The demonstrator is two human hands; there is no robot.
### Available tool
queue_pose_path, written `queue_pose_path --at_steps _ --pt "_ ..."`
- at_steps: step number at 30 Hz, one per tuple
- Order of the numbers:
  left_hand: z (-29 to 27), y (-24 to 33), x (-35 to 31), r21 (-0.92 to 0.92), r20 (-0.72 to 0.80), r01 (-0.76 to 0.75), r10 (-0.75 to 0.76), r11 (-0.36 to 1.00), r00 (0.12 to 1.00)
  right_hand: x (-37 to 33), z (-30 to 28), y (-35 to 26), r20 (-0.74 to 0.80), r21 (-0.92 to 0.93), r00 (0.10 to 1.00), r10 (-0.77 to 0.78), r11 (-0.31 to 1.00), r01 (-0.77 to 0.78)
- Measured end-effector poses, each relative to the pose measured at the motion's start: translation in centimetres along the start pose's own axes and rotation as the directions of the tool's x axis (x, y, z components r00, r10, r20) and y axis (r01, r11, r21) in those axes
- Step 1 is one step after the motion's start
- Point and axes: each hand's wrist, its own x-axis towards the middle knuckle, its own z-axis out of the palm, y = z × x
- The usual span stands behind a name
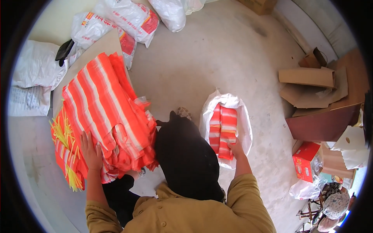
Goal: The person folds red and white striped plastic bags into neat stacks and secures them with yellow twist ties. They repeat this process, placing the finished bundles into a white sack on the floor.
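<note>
A big pile of red-and-white striped soft sheets (99,93), thin plastic or cloth, lies on a board to my left. My left hand (91,152) rests flat on its near edge, fingers stretched out. Beside that hand, yellow strips (64,130) lie over the pile's left side. To my right stands an open white sack (245,124). Inside it are folded striped bundles (228,124), with a thin yellow band across them. My right hand (237,150) reaches into the sack and grips the near end of the right bundle; its fingertips are partly hidden.
My black-clad leg (186,155) is between pile and sack. Full white sacks (39,64) line the far left, with a black item (65,51) on one. At right are open cardboard boxes (311,87), a dark red panel (322,123) and a red box (305,161).
</note>
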Motion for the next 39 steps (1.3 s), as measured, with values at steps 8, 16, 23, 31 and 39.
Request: queue_pose_path --at_steps 8,16,23,31,39 --pt "0.0 0.4 0.1 -0.005 -0.015 -0.002 0.002 1.000 1.000 -0.4 2.4 0.4 -0.190 -0.686 0.944 -0.269 0.724 0.068" --pt "0.2 0.3 0.2 -0.010 -0.032 -0.017 0.017 1.000 0.999 -3.0 2.8 -0.4 -0.230 -0.584 0.899 -0.372 0.792 0.178" --pt "0.2 0.4 0.2 0.003 -0.040 -0.019 0.019 1.000 0.999 -6.9 1.0 -5.0 0.026 -0.153 0.979 -0.202 0.967 0.203" --pt "0.3 -0.1 0.0 0.008 -0.042 -0.011 0.011 1.000 0.999 -2.5 -1.0 1.1 0.086 0.445 0.987 0.134 0.881 -0.159" --pt "0.1 0.1 0.0 0.004 -0.030 -0.013 0.013 1.000 0.999 1.6 -0.5 4.4 -0.026 0.290 0.991 0.133 0.949 -0.120"
